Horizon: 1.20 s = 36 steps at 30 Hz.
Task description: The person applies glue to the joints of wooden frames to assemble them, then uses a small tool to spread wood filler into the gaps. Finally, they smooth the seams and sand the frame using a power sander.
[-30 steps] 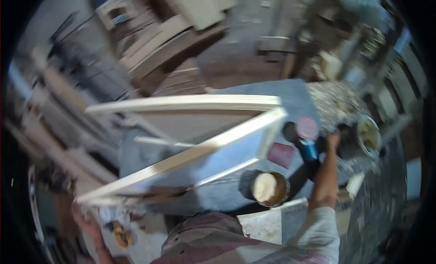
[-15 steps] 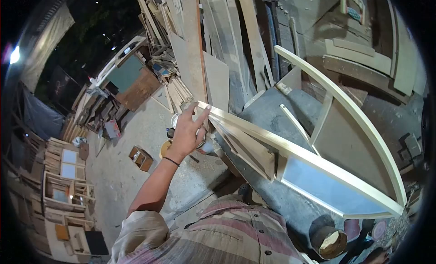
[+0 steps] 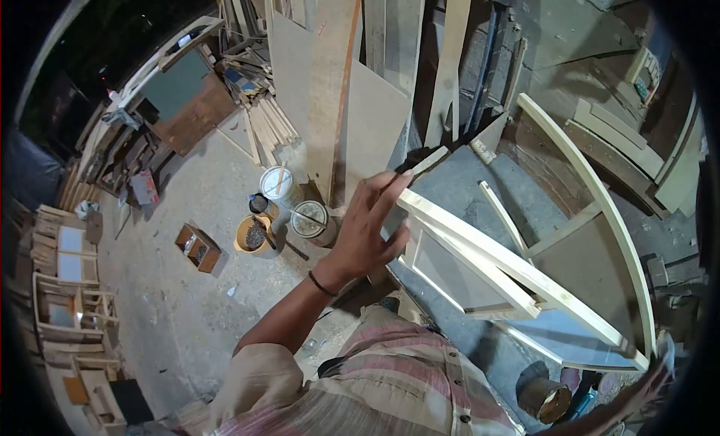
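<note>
Left grip [image 3: 363,235], loosely curled, holds wooden frame [image 3: 540,287]; yellow tub [image 3: 240,241] contains dark bits [image 3: 256,235].

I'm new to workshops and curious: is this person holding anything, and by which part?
The left hand appears to hold the frame by its left end. The right hand is by the opposite corner, too blurred to tell.

The left forearm [image 3: 281,316] is slanting up and inward from the lower left, running into a nearly straight left wrist [image 3: 335,269]. The left hand [image 3: 364,232] is showing its back, its thumb [image 3: 396,245] parting from the curving fingers [image 3: 385,199]. At the lower right, the right forearm [image 3: 626,413] is reaching outward, the right hand [image 3: 660,367] blurring into the dark edge, its grip unclear.
</note>
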Available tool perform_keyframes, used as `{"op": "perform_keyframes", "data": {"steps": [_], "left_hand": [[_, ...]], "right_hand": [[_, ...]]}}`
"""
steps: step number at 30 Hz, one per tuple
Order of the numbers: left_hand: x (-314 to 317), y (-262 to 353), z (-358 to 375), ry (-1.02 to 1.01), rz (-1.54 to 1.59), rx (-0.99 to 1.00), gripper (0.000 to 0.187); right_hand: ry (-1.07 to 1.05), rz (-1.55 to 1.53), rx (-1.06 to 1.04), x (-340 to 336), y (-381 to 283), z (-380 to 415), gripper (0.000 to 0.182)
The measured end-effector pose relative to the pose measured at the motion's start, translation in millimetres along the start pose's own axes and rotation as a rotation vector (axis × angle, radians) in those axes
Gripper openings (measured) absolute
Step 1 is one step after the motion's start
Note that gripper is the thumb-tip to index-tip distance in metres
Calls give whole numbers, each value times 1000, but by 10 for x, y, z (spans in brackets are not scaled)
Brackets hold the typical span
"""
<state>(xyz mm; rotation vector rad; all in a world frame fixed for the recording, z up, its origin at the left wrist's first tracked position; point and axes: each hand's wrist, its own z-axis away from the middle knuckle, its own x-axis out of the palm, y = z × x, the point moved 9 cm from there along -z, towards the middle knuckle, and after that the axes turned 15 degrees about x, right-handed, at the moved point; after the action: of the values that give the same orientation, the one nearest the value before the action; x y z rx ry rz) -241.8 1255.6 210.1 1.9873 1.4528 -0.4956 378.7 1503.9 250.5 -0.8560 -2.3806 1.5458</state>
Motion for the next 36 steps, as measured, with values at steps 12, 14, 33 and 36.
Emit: {"op": "perform_keyframes", "data": {"steps": [12,14,33,36], "left_hand": [[-39,-216,-122,-100,300,118,43],[-59,-240,-96,-51,315,79,44],[-51,-194,7,-122,188,171,42],[-36,-156,-5,-128,129,195,42]], "right_hand": [[-1040,-179,96,2758,-1630,2335,22],[-1156,-131,96,2937,-1705,2558,23],[-1172,-71,64,3250,-1686,2744,18],[-1162,-61,18,3247,-1698,2741,18]]}}
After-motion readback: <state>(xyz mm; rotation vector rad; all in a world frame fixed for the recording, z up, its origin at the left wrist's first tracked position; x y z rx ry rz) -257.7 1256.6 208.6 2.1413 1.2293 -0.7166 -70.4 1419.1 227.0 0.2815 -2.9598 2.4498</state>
